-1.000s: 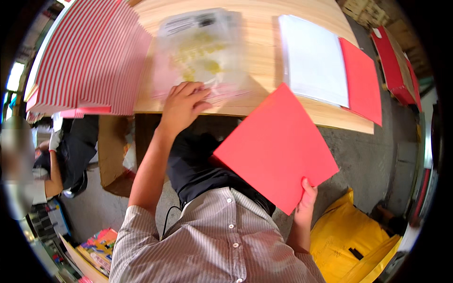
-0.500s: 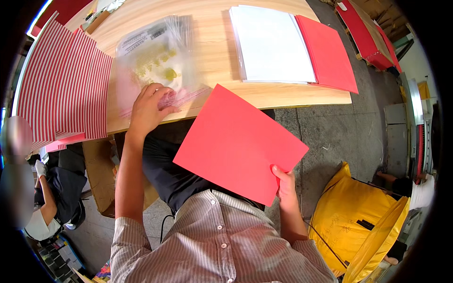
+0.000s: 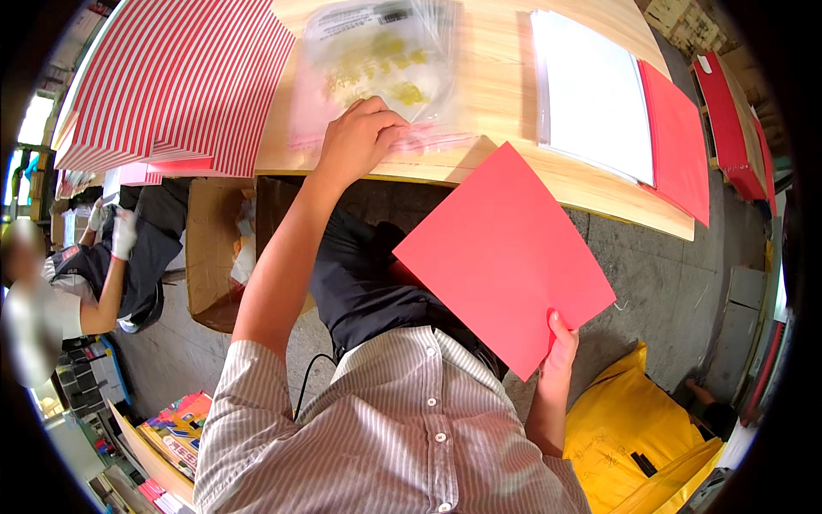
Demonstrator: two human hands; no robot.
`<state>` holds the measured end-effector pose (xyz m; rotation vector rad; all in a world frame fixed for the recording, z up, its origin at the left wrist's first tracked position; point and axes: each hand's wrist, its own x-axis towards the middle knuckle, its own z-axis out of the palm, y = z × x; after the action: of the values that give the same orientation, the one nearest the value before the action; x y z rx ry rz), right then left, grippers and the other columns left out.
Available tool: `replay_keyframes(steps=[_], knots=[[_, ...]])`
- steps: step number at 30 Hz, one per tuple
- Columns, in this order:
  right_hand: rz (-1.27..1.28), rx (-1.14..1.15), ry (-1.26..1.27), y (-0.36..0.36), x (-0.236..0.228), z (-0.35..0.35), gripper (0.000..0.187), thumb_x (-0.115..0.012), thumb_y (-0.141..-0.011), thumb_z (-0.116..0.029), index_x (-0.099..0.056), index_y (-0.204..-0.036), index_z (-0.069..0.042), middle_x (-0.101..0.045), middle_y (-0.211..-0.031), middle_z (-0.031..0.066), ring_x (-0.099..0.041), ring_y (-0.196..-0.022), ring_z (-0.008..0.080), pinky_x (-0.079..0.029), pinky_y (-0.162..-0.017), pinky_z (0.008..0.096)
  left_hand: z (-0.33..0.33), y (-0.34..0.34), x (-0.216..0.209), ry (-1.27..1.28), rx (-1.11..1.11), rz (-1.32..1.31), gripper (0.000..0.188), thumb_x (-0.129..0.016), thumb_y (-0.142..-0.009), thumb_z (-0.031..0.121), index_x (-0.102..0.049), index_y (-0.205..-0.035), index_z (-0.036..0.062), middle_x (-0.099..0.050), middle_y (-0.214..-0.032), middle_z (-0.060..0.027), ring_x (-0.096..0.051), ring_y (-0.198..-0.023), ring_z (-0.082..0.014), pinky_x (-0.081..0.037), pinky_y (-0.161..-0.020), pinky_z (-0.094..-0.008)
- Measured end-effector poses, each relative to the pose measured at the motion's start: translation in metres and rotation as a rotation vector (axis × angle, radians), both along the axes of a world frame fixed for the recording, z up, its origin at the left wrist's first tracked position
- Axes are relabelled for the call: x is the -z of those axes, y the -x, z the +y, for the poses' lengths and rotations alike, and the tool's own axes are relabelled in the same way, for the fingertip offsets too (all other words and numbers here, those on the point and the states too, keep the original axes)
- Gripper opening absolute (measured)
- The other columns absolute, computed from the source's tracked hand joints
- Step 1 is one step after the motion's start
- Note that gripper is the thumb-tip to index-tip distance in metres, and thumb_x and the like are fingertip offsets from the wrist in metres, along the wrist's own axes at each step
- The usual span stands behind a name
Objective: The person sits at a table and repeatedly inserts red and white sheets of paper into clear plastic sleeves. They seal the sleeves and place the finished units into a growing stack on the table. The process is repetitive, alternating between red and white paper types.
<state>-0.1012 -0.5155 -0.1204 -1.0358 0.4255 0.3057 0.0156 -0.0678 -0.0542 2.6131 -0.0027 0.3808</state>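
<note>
My right hand (image 3: 560,344) grips a flat red card (image 3: 514,257) by its lower right corner, thumb on top. The card is tilted above my lap, its upper corner near the table's front edge. My left hand (image 3: 361,141) is over the near edge of a stack of clear plastic bags (image 3: 377,64). Its fingers are bent and pressed together at the top bag, which lifts slightly by the fingertips. The thumb is mostly hidden. A printed label and yellow-green marks show on the bags.
On the wooden table (image 3: 497,94), a striped red-and-white stack (image 3: 184,77) stands left and white sheets (image 3: 591,94) overlap red ones (image 3: 681,146) right. Below are a cardboard box (image 3: 210,257) and a yellow sack (image 3: 625,428). A gloved co-worker (image 3: 103,283) is at far left.
My left hand has closed its fingers at the edge of the plastic bags. The red card stays in my right hand. The whole view has swung left, so the table things appear farther right.
</note>
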Motion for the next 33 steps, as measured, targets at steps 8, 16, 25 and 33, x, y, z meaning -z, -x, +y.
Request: replay_keyframes(steps=[8, 16, 25, 33], knots=[[0.026, 0.026, 0.008, -0.002, -0.008, 0.005, 0.06, -0.073, -0.083, -0.003, -0.049, -0.138, -0.003, -0.058, -0.131, 0.0112, -0.059, -0.118, 0.0272, -0.049, -0.1, 0.0421, 0.002, 0.0, 0.001, -0.191, 0.052, -0.057, 0.012, -0.068, -0.089, 0.021, -0.072, -0.098, 0.0135, -0.062, -0.091, -0.0023, -0.062, -0.091, -0.0231, -0.052, -0.077, -0.0367], [-0.005, -0.005, 0.019, -0.006, -0.014, 0.011, 0.053, -0.067, -0.087, -0.004, -0.05, -0.137, -0.003, -0.059, -0.129, 0.0118, -0.059, -0.117, 0.0273, -0.049, -0.1, 0.0412, -0.001, -0.001, 0.002, -0.419, 0.147, -0.094, 0.021, -0.069, -0.087, 0.027, -0.069, -0.1, 0.0104, -0.06, -0.091, -0.0056, -0.063, -0.09, -0.0259, -0.054, -0.074, -0.0395], [-0.012, -0.039, -0.004, -0.008, -0.014, 0.012, 0.054, -0.069, -0.086, -0.004, -0.05, -0.137, -0.003, -0.06, -0.128, 0.0116, -0.06, -0.117, 0.0275, -0.049, -0.1, 0.0418, -0.007, -0.004, -0.003, -0.575, 0.203, -0.009, 0.027, -0.066, -0.082, 0.012, -0.065, -0.108, 0.0063, -0.059, -0.097, -0.0086, -0.063, -0.092, -0.0274, -0.055, -0.076, -0.0399], [0.008, -0.055, 0.013, -0.011, -0.014, 0.022, 0.061, -0.075, -0.082, -0.003, -0.049, -0.137, -0.003, -0.059, -0.129, 0.0107, -0.059, -0.116, 0.0259, -0.048, -0.1, 0.0413, -0.007, 0.0, -0.014, -0.523, 0.226, 0.038, 0.033, -0.06, -0.079, 0.001, -0.062, -0.112, 0.0046, -0.057, -0.104, -0.0109, -0.062, -0.097, -0.03, -0.054, -0.082, -0.0407]])
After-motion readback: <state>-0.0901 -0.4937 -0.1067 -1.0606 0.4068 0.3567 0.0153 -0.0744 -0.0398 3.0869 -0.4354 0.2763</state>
